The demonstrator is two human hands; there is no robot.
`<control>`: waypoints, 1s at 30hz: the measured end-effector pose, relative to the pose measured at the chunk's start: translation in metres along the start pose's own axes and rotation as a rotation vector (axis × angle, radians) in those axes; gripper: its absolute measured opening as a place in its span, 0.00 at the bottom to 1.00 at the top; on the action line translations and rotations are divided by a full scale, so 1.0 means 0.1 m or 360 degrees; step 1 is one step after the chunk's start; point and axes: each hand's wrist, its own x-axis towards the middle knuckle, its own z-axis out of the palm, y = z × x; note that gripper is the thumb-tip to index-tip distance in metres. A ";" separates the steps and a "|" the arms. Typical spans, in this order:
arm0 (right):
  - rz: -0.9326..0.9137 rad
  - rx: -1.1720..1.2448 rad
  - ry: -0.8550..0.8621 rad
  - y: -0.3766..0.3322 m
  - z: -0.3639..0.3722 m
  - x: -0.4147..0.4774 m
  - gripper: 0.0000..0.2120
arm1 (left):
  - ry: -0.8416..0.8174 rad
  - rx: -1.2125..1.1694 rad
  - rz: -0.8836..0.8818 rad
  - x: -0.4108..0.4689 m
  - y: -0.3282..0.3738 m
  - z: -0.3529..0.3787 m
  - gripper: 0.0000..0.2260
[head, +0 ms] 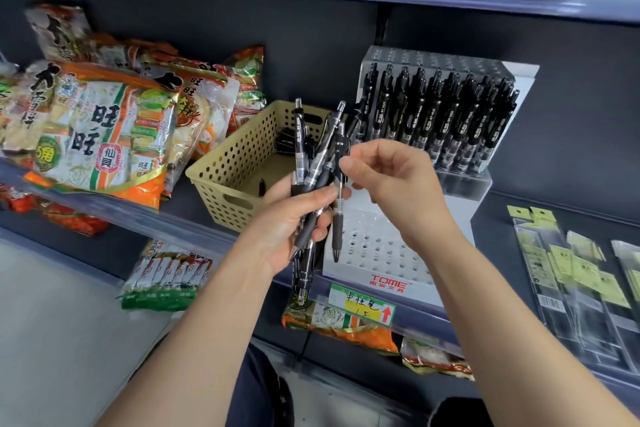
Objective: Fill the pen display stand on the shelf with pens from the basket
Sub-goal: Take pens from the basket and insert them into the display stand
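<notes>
A white tiered pen display stand (388, 253) stands on the shelf. Its upper rows hold several black pens (446, 114); the lower front tier shows open holes. To its left is a beige perforated basket (228, 180) with a pen or two left inside. My left hand (294, 222) grips a bundle of several black pens (313, 163), tips pointing down, in front of the basket and stand. My right hand (388, 180) pinches one black pen (338, 218) out of that bundle, held upright above the stand's lower tier.
Bags of rice crackers (100, 125) lie on the shelf left of the basket. Flat clear packets (575, 274) lie to the right of the stand. A price label (362, 305) hangs on the shelf edge, with more snack bags (166, 277) on the shelf below.
</notes>
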 end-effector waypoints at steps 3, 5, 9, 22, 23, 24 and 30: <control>0.0067 0.0009 -0.0021 -0.02 -0.06 0.00 0.04 | -0.0022 0.0031 0.0001 0.01 0.00 0.03 0.15; 0.0067 0.0002 -0.0017 -0.04 -0.12 0.00 0.04 | -0.0010 0.0052 0.0016 0.01 -0.01 0.08 0.13; 0.0050 0.0028 0.0105 -0.13 -0.30 0.00 0.05 | 0.0154 0.0008 0.0094 0.01 -0.07 0.18 0.12; -0.0411 -0.0341 0.0752 -0.17 -0.31 0.08 0.07 | 0.0397 -0.0190 0.0155 -0.08 -0.13 0.29 0.09; -0.0442 -0.0349 0.0765 -0.17 -0.28 0.09 0.06 | 0.0404 -0.0209 0.0139 -0.08 -0.14 0.29 0.09; -0.0473 -0.0355 0.0778 -0.17 -0.26 0.09 0.06 | 0.0414 -0.0227 0.0123 -0.08 -0.15 0.28 0.09; -0.0666 -0.0427 0.0888 -0.22 -0.09 0.20 0.05 | 0.0477 -0.0295 0.0122 -0.03 -0.13 0.25 0.20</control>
